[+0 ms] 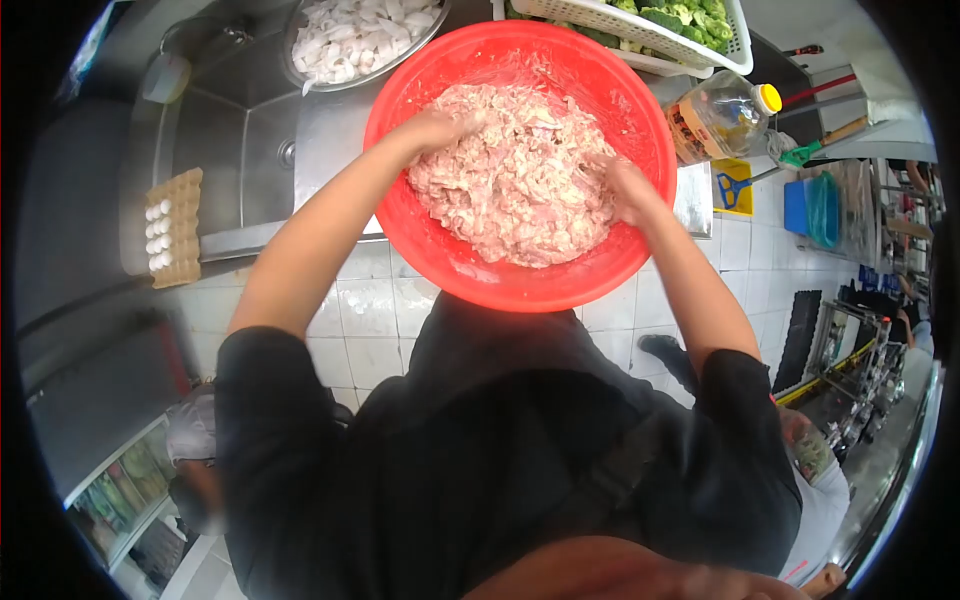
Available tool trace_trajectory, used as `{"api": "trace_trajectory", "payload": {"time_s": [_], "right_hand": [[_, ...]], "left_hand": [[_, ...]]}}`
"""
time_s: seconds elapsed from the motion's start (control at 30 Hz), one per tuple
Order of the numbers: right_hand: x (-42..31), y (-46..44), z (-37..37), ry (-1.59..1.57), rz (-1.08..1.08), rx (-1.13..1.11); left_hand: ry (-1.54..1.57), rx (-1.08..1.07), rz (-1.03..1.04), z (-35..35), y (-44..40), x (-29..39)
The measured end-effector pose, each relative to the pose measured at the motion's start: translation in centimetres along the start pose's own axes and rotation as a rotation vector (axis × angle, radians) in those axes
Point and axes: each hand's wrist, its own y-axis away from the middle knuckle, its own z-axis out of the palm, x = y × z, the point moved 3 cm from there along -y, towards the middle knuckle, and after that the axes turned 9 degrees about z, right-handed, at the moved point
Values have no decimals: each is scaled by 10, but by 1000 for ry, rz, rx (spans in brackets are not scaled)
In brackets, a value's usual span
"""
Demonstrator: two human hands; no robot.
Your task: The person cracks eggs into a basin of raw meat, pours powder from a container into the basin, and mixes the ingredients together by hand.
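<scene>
A large red basin point(400, 230) holds a heap of pale pink, wet-looking meat point(520, 180). At the upper left of the heap is my left hand point(447, 130), its fingers blurred and partly sunk in the meat. My right hand point(625, 188) touches the heap's right side, and its fingertips are hidden in the meat. Beside the basin on the right stands a clear bottle with a yellow cap point(715, 115). Behind the basin, at the upper left, a metal bowl point(440, 25) holds white pieces.
A steel sink point(235, 150) is on the left, with an egg tray point(180, 235) at its edge. White baskets with broccoli point(685, 22) stand at the back right. A yellow bucket point(735, 195) and blue bin point(797, 207) are farther right. Other people are partly visible at both sides.
</scene>
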Motion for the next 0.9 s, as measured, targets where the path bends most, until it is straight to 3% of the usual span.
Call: {"api": "trace_trajectory", "payload": {"time_s": [0.07, 0.1, 0.13, 0.2, 0.27, 0.33, 0.37, 0.47, 0.5, 0.53, 0.6, 0.67, 0.7, 0.73, 0.77, 0.8, 0.87, 0.9], "right_hand": [[-7, -40, 11, -109, -207, 145], [-20, -33, 29, -223, -272, 30], [-21, -53, 27, -227, -280, 33], [-29, -113, 23, -299, -192, -198], [-58, -68, 49, -375, -223, -214], [-63, -61, 57, -402, -203, -529], [-64, -68, 47, -315, -271, -387], [-74, -13, 30, -181, -427, -246], [-78, 19, 39, -181, -593, -313], [-86, 47, 43, -156, -515, -414], [-88, 74, 33, 627, -898, -207], [-72, 87, 42, 965, -1074, -278], [-62, 98, 58, 1097, -829, -264], [-49, 91, 69, 1205, -686, -290], [-26, 66, 74, 1399, -617, -168], [-22, 48, 83, 1402, -618, -172], [-18, 12, 98, 1673, -284, -216], [-20, 4, 103, 1669, -288, -217]], "left_hand": [[481, 41, -101, 15, -47, -27], [192, 137, -23, 14, -69, -34], [187, 138, -14, 22, -95, -46], [421, 94, 281, 34, -143, -53], [461, 157, 263, 29, -158, -43], [613, 61, 235, 25, -145, -24], [662, 36, 214, 19, -132, -14], [681, -14, 142, -11, -79, 11], [827, -135, 395, -15, -83, -3], [832, -136, 384, -22, -62, 2], [309, -203, 409, -37, 3, 38], [170, -157, 547, -9, 26, 33], [77, -123, 596, 8, 33, 27], [-54, -91, 594, 28, 33, 14], [-52, -88, 589, 34, 29, 14], [-154, -205, 526, 43, 23, 18], [-258, -321, 453, 56, 10, 26], [-328, -398, 259, 59, -3, 24]]}}
